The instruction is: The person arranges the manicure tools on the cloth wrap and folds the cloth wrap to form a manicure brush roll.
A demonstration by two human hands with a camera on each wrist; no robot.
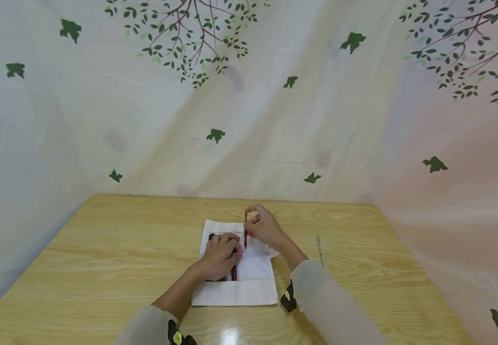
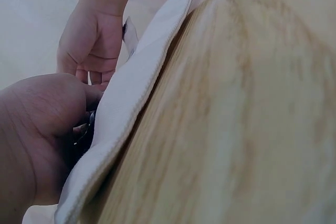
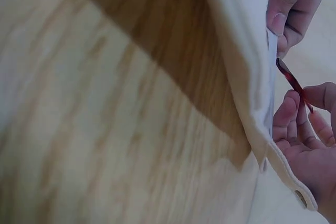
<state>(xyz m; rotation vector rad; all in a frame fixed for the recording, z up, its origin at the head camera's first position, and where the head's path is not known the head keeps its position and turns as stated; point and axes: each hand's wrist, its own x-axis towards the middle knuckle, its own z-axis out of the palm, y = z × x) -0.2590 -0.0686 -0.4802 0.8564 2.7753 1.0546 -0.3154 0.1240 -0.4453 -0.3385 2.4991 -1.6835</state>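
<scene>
A white cloth case (image 1: 253, 292) lies flat on the table, with a pocket band along its near edge. Several slim tools with dark and red-brown handles (image 1: 234, 274) lie in it, tucked into the band. My left hand (image 1: 219, 258) rests over these tools, its fingers bent; what lies under them is mostly hidden. Above the case's right part, my right hand (image 1: 265, 229) pinches a slim red-brown tool (image 3: 294, 84) between thumb and fingers. This tool stands nearly upright in the head view, its exact kind too small to tell.
A thin grey rod (image 1: 319, 250) lies on the wooden table (image 1: 115, 249), right of my right forearm. A small white flap (image 1: 273, 252) sticks out at the case's right edge. Leaf-printed cloth (image 1: 253, 163) hangs behind the table's far edge.
</scene>
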